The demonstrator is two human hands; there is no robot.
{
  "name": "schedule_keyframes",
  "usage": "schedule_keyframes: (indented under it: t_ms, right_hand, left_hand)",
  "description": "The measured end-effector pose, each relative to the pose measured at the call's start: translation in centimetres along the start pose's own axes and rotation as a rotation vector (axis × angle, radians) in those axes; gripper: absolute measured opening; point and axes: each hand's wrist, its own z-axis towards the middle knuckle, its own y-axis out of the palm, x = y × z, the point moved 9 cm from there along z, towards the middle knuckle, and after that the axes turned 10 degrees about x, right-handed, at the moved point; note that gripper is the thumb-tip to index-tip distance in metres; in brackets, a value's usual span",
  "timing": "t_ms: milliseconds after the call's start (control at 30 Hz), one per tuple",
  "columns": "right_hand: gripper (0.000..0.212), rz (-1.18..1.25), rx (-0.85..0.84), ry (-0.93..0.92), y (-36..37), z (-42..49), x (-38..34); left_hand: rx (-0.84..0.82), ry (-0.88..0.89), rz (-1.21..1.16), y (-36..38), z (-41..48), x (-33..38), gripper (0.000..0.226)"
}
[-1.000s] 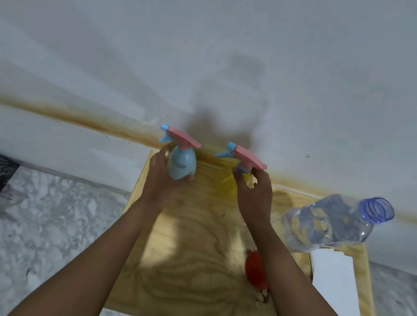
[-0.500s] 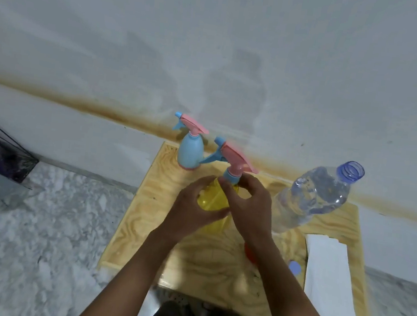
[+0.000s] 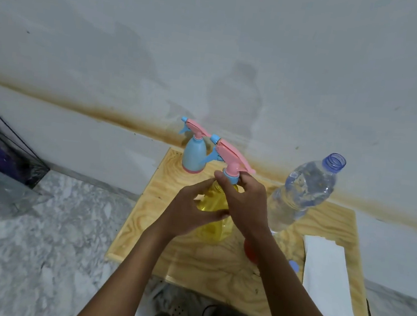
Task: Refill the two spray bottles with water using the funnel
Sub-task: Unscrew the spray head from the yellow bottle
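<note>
At frame centre, you steady the yellow spray bottle (image 3: 215, 217) with your left hand (image 3: 190, 213) wrapped round its body, while your right hand (image 3: 243, 203) pinches the pink collar (image 3: 231, 172), likely to unscrew it. The water bottle (image 3: 299, 194) waits right, uncapped.

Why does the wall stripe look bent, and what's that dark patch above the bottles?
Head view: the wide-angle lens bows the brown stripe; the dark patch looks like a soft shadow, perhaps the wearer's; the water bottle glints; edges look slightly soft.

Beyond the fingers (image 3: 221, 182) stands one spray bottle (image 3: 193, 156); to their right the water bottle (image 3: 299, 194), possibly leaning; paper (image 3: 326, 277) lies nearer.
</note>
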Motion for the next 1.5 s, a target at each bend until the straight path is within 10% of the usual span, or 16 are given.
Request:
schedule_keyframes:
  t_ms: [300, 1500]
  right_hand:
    - [0.018, 0.208, -0.315, 0.070, 0.3, 0.4, -0.3]
    - [0.031, 0.236, 0.160, 0.148, -1.0, -0.6, 0.2]
  left_hand:
    - [-0.096, 0.010, -0.028, 0.7, -0.4, 1.2, 0.056]
    - [0.131, 0.034, -0.091, 0.8, -0.8, 2.6, 0.065]
